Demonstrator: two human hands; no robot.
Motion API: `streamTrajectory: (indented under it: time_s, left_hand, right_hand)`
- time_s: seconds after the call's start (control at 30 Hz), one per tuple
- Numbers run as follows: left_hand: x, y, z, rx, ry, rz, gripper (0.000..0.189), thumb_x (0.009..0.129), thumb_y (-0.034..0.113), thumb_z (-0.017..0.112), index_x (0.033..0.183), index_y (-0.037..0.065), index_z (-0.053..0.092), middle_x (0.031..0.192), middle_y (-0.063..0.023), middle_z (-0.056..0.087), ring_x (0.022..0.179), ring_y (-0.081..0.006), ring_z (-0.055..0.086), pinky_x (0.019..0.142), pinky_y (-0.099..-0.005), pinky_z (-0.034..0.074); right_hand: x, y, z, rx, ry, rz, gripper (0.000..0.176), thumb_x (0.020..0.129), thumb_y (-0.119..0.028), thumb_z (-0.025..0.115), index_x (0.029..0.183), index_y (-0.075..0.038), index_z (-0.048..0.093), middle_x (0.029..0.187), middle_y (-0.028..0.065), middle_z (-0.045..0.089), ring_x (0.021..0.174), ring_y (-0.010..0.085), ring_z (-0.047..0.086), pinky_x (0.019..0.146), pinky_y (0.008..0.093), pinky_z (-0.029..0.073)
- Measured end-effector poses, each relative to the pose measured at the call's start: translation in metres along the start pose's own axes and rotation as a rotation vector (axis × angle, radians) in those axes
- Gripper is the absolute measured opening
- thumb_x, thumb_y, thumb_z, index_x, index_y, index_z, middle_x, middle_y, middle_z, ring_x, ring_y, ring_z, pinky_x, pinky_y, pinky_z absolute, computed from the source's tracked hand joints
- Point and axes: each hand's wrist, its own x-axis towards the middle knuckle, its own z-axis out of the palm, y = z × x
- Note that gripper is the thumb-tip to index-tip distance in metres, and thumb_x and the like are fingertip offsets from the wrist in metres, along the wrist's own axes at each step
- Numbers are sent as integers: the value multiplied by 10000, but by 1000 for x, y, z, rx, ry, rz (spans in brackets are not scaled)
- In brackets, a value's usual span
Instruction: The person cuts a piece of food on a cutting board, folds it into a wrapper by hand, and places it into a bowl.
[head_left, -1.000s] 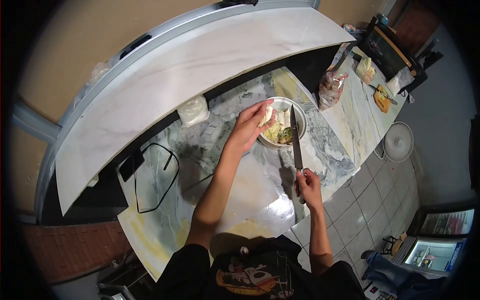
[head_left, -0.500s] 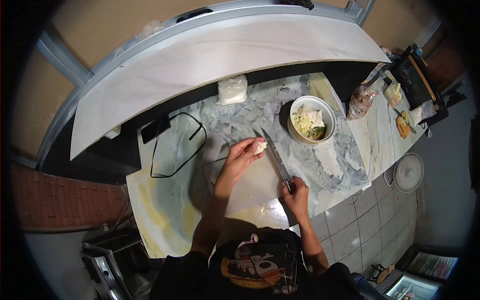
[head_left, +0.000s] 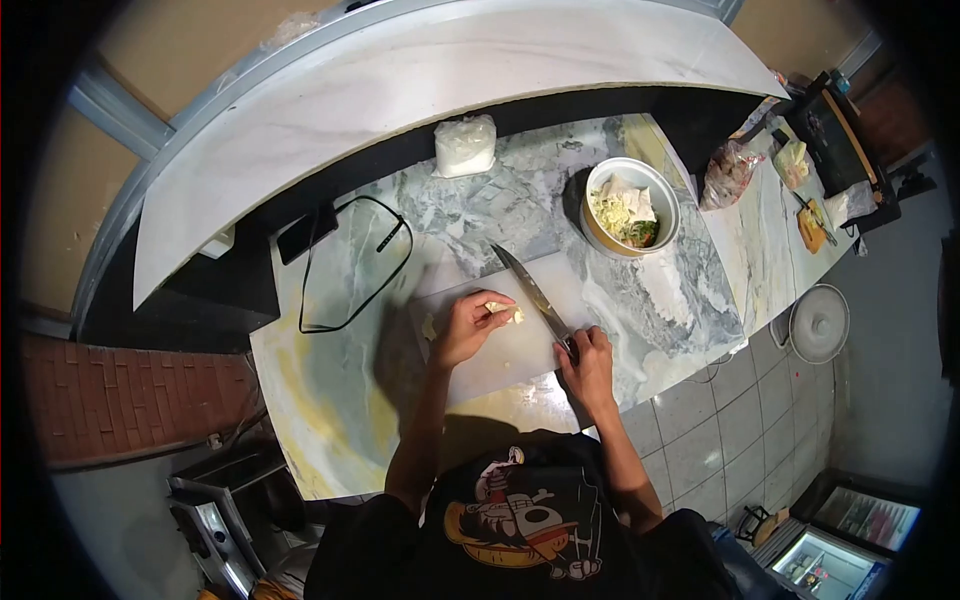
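Over the white cutting board [head_left: 480, 377], my left hand [head_left: 462, 332] pinches a small pale yellowish-white piece of food [head_left: 508, 312] between thumb and fingers; its kind is too small to tell. My right hand [head_left: 588, 372] is wrapped round the dark handle of a long kitchen knife [head_left: 528, 284]. The blade slants away to the upper left, its tip beyond the left hand and apart from the piece. A few pale scraps [head_left: 429, 326] lie at the board's left side. To the right stands a round tub [head_left: 597, 236] of shredded pale vegetable, chopped greens and a white slab.
A clear bag of white powder [head_left: 465, 148] stands at the counter's back. On the left lie a dark phone-like object [head_left: 305, 235] and a looped black strap [head_left: 335, 327]. Several bags, one plastic bag [head_left: 731, 175] among them, and an orange board [head_left: 811, 231] are on the right counter.
My left hand has lowered toward the board with the pale piece. The knife has shifted slightly left, its blade leaning further left. The head view has tilted a little.
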Motion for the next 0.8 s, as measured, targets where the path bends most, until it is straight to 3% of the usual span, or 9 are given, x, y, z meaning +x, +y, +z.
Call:
streamTrajectory:
  time_s: [0.13,0.2,0.3,0.4,0.47,0.7,0.8]
  left_hand:
    - [9,-7,0,291,31,83,209,839,50,696,1036,9,640,858,-80,647,752,-134,633,678,-239,492]
    - [12,-2,6,622,118,136,226,793,68,724,1003,22,651,857,-119,616,689,-198,632,637,-285,494]
    - [13,9,15,678,210,125,240,769,71,728,989,12,651,893,-142,603,684,-245,631,611,-324,497]
    - [9,18,21,605,241,110,220,786,61,709,990,0,655,964,-145,610,685,-253,633,601,-336,501]
    - [8,7,19,617,232,161,201,799,58,698,986,-3,662,976,-145,613,696,-258,636,604,-334,504]
    - [0,0,20,650,144,286,171,842,40,658,1004,-14,676,1019,-150,615,764,-265,647,636,-316,525]
    - [-3,8,22,584,104,228,198,833,46,665,1023,-9,671,1022,-157,616,793,-274,649,672,-309,537]
  right_hand:
    - [3,1,1,-36,-35,-29,245,778,-141,704,940,11,600,895,192,536,857,362,534,750,448,406]
    - [4,2,2,-56,-50,-28,258,784,-152,700,956,9,596,906,190,534,859,359,535,749,446,405]
    - [6,-1,0,-44,-20,-38,250,792,-194,700,841,10,564,850,191,513,828,378,532,741,459,417]
    - [6,0,1,-80,-35,-64,262,804,-210,689,876,5,558,862,186,508,835,373,529,741,456,413]
    - [6,1,3,-151,-64,-68,298,798,-202,692,1000,-13,583,903,170,532,866,345,540,744,442,410]
    - [8,0,3,-165,-83,-52,302,803,-228,692,991,-17,585,905,162,539,862,335,548,747,439,417]
    - [8,-1,3,-175,-86,-46,300,811,-244,684,984,-19,587,903,161,541,860,334,550,746,439,422]
